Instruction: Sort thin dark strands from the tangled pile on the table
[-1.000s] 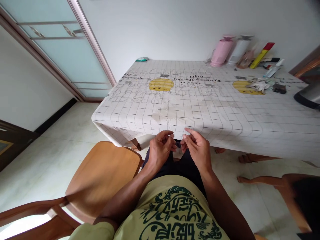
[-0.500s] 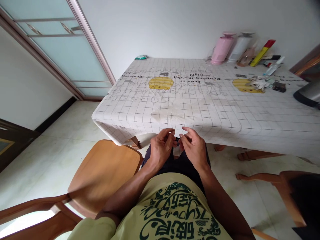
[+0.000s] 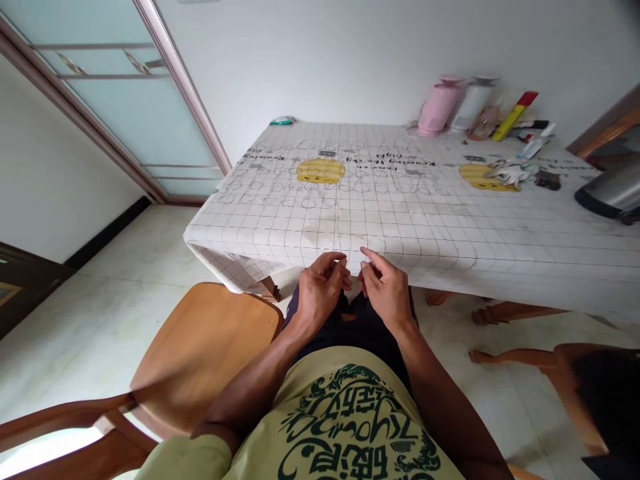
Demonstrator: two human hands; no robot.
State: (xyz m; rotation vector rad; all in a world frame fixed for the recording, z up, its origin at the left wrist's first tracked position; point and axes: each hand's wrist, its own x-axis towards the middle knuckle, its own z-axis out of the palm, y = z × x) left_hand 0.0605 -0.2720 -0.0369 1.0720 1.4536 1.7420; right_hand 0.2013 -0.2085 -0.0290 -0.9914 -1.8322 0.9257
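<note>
Both hands hover before my lap at the front edge of the table, a small gap between them. Thumb and index finger of my left hand point(image 3: 321, 290) are pinched together; anything between them is too small to make out. Just to the right is my right hand point(image 3: 387, 290), its index finger stretched forward and apart from the thumb, with nothing visible between them. Behind the fingertips hangs the front fold of a white checked tablecloth point(image 3: 280, 230) printed with yellow cartoon figures.
At the table's back right stand a pink cylinder point(image 3: 439, 107), a white cylinder point(image 3: 473, 107) and a yellow-red box point(image 3: 515, 117). A crumpled whitish cloth point(image 3: 510, 175) and a metal kettle point(image 3: 607, 190) lie nearer. A wooden chair point(image 3: 210, 347) is at my left.
The view has shifted slightly, so the things at the back right appear lower and further left. Both hands keep nearly the same pose, the left one still pinched.
</note>
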